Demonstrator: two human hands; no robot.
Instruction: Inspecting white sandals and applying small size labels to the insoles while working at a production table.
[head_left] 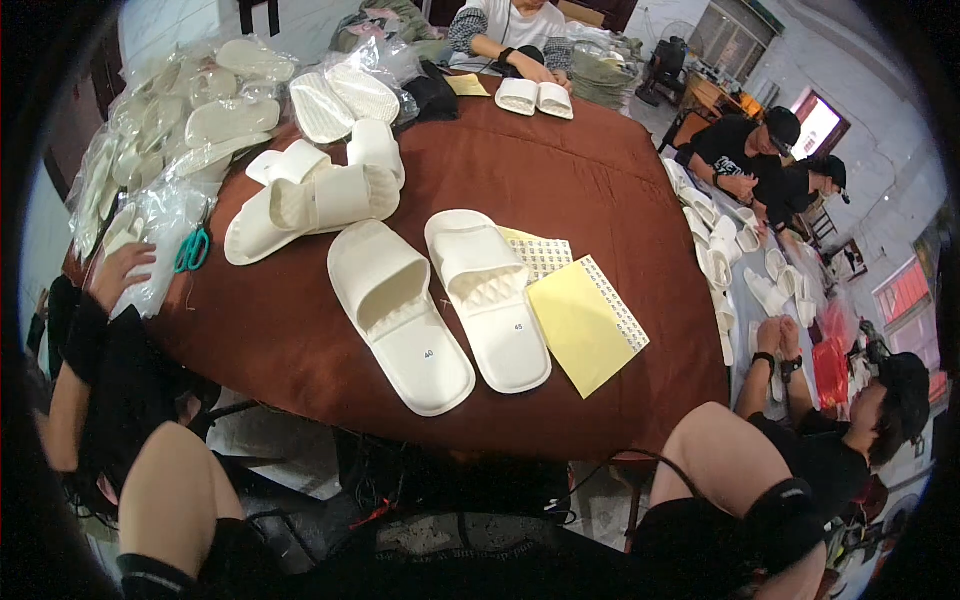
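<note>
Both my bent arms come up from the lower edge, elbows forward, with dark bands near the wrists. My left hand is out of view. Of my right hand (803, 573) only a bit shows past its band, fingers hidden. In front of me lie two white slippers, toes pointing away: a left slipper (425, 370) and a right slipper (507, 350). Each has a small round printed sticker on its heel. A yellow sticker backing sheet (582, 345) overlaps the right one's edge, with another sticker sheet (545, 262) partly under it. Neither hand touches these things.
Stacked white slippers (300, 212) lie behind, beside bagged slippers (225, 120) and teal scissors (192, 250). A co-worker's hand (125, 272) rests at the left. Another person handles slippers (535, 97) across the brown-covered table (620, 180). People work at a second table on the right.
</note>
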